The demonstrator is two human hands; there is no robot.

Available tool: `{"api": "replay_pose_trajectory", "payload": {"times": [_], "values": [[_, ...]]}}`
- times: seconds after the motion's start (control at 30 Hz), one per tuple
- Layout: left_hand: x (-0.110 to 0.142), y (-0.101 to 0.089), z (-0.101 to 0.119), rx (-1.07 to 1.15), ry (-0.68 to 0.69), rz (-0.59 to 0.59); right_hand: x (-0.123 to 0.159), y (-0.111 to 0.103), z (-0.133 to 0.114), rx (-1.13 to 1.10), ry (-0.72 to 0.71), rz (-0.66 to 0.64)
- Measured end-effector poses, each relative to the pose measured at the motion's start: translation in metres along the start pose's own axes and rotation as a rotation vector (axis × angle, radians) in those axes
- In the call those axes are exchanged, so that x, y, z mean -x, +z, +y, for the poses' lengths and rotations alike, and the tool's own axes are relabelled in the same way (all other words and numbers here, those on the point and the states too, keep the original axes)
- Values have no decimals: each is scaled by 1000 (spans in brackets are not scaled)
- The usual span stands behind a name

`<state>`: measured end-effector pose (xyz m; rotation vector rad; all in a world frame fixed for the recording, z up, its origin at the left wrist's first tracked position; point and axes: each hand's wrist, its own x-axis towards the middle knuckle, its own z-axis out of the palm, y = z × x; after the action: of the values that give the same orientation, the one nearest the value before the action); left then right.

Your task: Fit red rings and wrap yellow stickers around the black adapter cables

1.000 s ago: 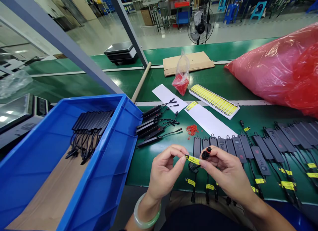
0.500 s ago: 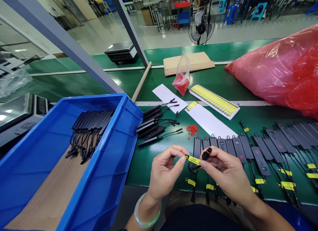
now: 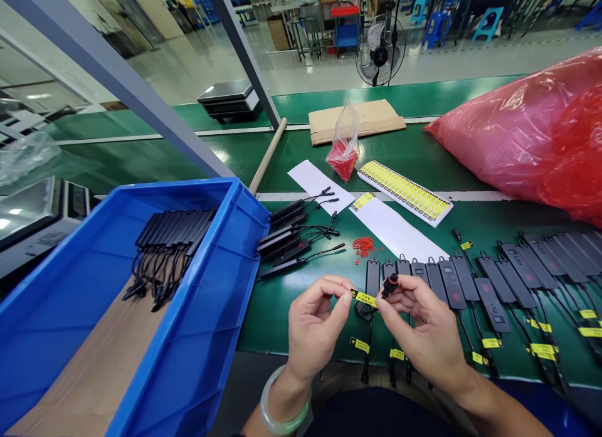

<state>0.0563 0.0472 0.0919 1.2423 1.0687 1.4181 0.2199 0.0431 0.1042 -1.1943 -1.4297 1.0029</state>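
Note:
My left hand [image 3: 314,327] and my right hand [image 3: 426,333] meet just above the near edge of the green bench. Between their pinched fingertips is a small yellow label [image 3: 365,298] on a black cable. My right hand also holds the cable's black connector [image 3: 390,286], which has a red ring at its tip. Beyond the hands lies a row of black modules [image 3: 475,286] with cables and yellow tags running to the right. A small heap of red rings [image 3: 364,245] sits on the green mat just past my hands.
A blue bin [image 3: 207,336] at left holds black modules [image 3: 174,233]. More of them lie in a pile [image 3: 294,236] beside it. A sheet of yellow labels [image 3: 405,192], white backing strips [image 3: 395,227], a small bag of red parts [image 3: 344,150] and a big red bag [image 3: 531,136] lie farther back.
Both hands have shifted slightly left and away with the label and connector; the grip is the same.

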Motion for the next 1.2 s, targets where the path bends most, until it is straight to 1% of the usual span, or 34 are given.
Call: {"api": "replay_pose_trajectory", "payload": {"times": [0.1,0.13,0.23,0.3,0.33,0.37,0.43,0.5,0.53,0.57,0.6,0.63,0.67,0.73,0.77,0.83,0.9,0.93,0.97,1.0,1.03,1.07,1.1,1.13,1.2], "values": [[2,5,-3,99,-5,53,3,3,0,-15,-16,15],[2,6,-3,124,-11,36,4,4,-1,-20,-20,3],[3,10,-3,107,-13,-86,6,5,-3,-24,-23,-41],[2,8,-3,53,28,-109,6,5,-3,-16,-27,-73],[0,5,-3,38,53,-83,5,6,-2,-6,-31,-86],[-2,0,-3,33,75,-28,2,5,-1,8,-42,-92],[-8,-14,-3,56,111,131,-6,5,-1,36,-84,-94],[-14,-33,-1,89,133,296,-19,4,-2,53,-169,-106],[-16,-42,0,95,143,348,-27,3,-3,66,-234,-137],[-18,-51,2,95,154,377,-34,3,-5,87,-315,-199],[-19,-58,3,90,160,390,-40,3,-6,123,-407,-299],[-19,-65,4,82,163,400,-45,4,-7,179,-500,-431],[-19,-70,4,74,164,410,-48,5,-6,251,-584,-590],[-17,-76,1,50,152,428,-47,12,0,428,-690,-909],[-17,-77,-2,30,144,438,-42,16,5,518,-707,-1035],[-18,-78,-11,-38,118,442,-28,24,17,658,-685,-1206],[-23,-76,-22,-160,71,405,-15,30,28,708,-625,-1306],[-27,-75,-28,-240,43,361,-12,31,33,696,-591,-1335],[-32,-72,-33,-328,21,301,-12,30,36,668,-537,-1324],[-39,-69,-39,-423,11,228,-18,28,39,637,-463,-1267],[-47,-65,-44,-529,20,144,-29,24,42,616,-378,-1172],[-57,-59,-50,-633,43,59,-44,19,45,604,-270,-1029],[-68,-53,-56,-729,74,-19,-65,13,49,630,-184,-884],[-81,-46,-62,-815,108,-91,-89,6,55,660,-136,-775],[-110,-29,-77,-885,140,-191,-142,-8,70,725,-37,-567]]}}
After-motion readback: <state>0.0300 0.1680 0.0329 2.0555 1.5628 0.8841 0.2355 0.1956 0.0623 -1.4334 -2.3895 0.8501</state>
